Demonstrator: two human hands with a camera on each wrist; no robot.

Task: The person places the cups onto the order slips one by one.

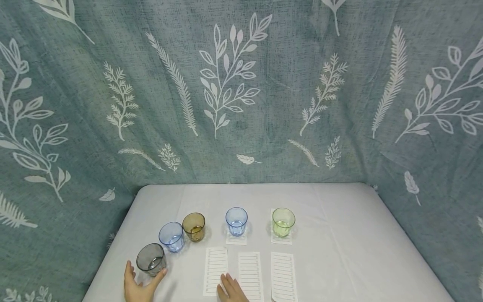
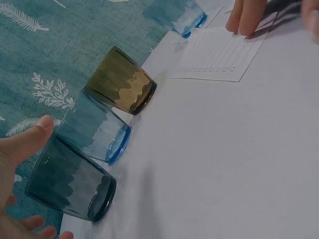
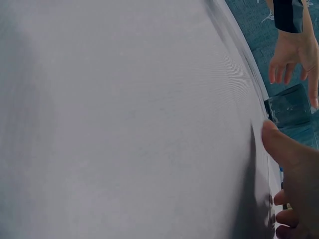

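Note:
My left hand [image 1: 141, 288] is spread around the near side of a smoky grey glass [image 1: 151, 259], thumb on its right and fingers on its left. In the left wrist view the thumb [image 2: 31, 141] lies by the rim of that grey glass [image 2: 70, 179], and the fingers are loosely bent below it. The glass stands upright on the table. My right hand [image 1: 232, 289] is over the lined paper strips at the front, its fingers extended and holding nothing. Between the two hands lies bare white cloth.
Beyond the grey glass stand a blue glass [image 1: 171, 238] and an amber glass [image 1: 194, 227]. Farther right, another blue glass [image 1: 236, 222] and a green glass [image 1: 283, 223] stand on paper slips. Three lined strips, the rightmost strip [image 1: 284, 277] included, lie on the white tablecloth [image 1: 351, 251].

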